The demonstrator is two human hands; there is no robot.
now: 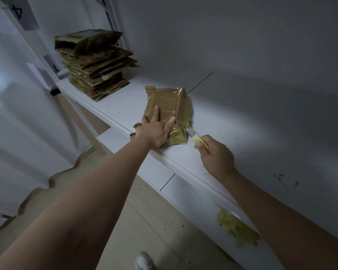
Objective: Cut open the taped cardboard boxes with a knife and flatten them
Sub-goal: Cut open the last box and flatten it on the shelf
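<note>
Box: cardboard box [165,106], brown, wrapped in glossy clear tape that wrinkles and catches light; partly collapsed, its far right corner rising to a peak; yellowish shredded residue clings to its right and near edges.
Box position: on the white desk [242,117], close to the desk's near edge, left of the bright patch of light.
Left hand: left hand [154,131] lies flat on the near part of the box, fingers straight and spread, pressing the top panel down; thumb out toward the right edge of the box.
Right hand: right hand [216,152] curls round the yellow handle of a knife [194,136], thumb on top of the handle.
Knife: short pale blade pointing far-left, its tip touching the taped near right corner of the box.
Stack: flattened cardboard pile [98,67], brown, ragged-edged sheets heaped high with bits of tape showing, at the far left of the desk, well apart from the box.
Desk surface: smooth, white, flecked with dark specks; a yellow-green patch of scraps [236,228] sits at the near edge, under the right forearm.
Floor: beige tiles [154,221], a white shoe [143,261] at the bottom edge.
</note>
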